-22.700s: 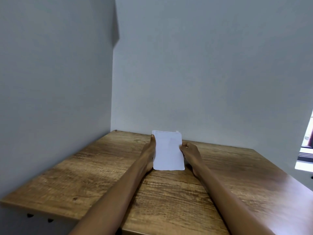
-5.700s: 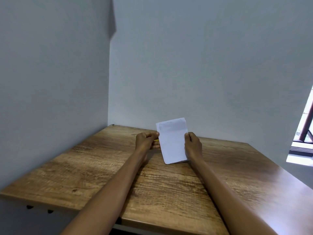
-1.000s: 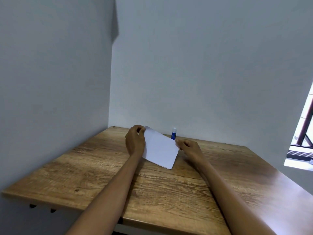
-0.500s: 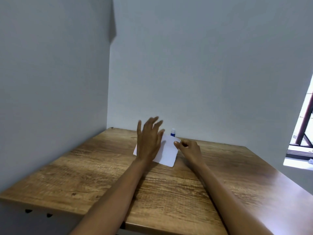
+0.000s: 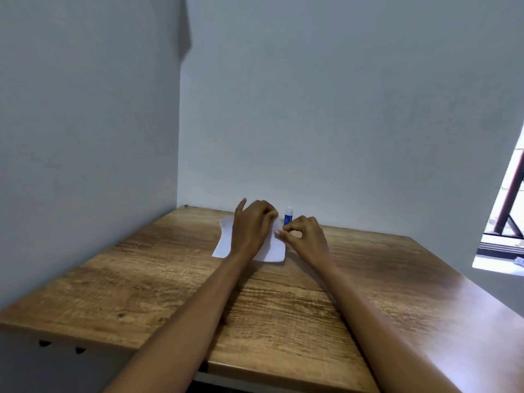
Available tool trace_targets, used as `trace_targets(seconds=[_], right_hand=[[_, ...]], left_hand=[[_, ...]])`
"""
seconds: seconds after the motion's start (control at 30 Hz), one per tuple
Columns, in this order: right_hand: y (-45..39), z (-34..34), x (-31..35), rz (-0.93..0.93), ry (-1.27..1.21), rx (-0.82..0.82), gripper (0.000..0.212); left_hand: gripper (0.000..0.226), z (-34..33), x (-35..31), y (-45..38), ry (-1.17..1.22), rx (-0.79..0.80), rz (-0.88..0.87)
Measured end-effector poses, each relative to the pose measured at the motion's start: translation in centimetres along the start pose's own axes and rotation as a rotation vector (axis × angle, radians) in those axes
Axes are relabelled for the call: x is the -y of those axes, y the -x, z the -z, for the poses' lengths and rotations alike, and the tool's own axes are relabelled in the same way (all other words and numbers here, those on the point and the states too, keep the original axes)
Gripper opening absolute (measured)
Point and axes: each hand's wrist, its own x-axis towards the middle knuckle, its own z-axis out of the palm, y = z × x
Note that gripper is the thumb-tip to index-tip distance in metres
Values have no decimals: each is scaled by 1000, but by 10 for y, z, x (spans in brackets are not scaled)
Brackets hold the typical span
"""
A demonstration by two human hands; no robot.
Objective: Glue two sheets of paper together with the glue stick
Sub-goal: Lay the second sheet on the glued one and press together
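White paper (image 5: 224, 241) lies flat on the wooden table (image 5: 283, 302) near the far wall. My left hand (image 5: 251, 226) rests palm down on top of it, fingers bent, covering its middle. My right hand (image 5: 304, 236) pinches the paper's right edge between thumb and forefinger. A blue and white glue stick (image 5: 288, 215) stands upright just behind the paper, between my two hands, capped. Whether the paper is one sheet or two stacked sheets I cannot tell.
Grey walls close in the table on the left and at the back. A window opening (image 5: 507, 231) with a dark frame is at the right. The table's near edge (image 5: 170, 351) runs across the bottom.
My left hand has come down from spread fingers onto the paper and now presses it flat. My right hand stays pinched at the right edge. The paper lies a little further left.
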Motion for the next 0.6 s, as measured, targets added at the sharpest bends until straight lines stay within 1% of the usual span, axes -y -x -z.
trace_targets(seconds=[0.07, 0.17, 0.3, 0.33, 0.4, 0.43, 0.5, 0.53, 0.6], right_hand=[[1, -1, 0, 2, -5, 53, 12], [2, 1, -2, -17, -55, 96, 8], [7, 4, -10, -48, -6, 162, 14], [8, 6, -10, -74, -46, 153, 14], [9, 10, -4, -128, -248, 121, 10], [9, 10, 2, -138, -354, 132, 10], [10, 5, 10, -152, -470, 216, 22], [10, 1, 12, -166, -468, 284, 29], [10, -7, 17, -189, -481, 402, 36]], left_hand=[[13, 6, 2, -4, 57, -112, 95], [11, 12, 4, -5, 106, -176, 193], [11, 19, 9, -8, 124, -360, 360], [11, 21, 11, -9, 107, -398, 390], [11, 22, 14, -9, 85, -428, 414], [11, 22, 15, -9, 87, -437, 427], [12, 20, 14, -9, 97, -453, 462], [12, 19, 14, -9, 95, -461, 474], [14, 18, 15, -8, 77, -480, 487]])
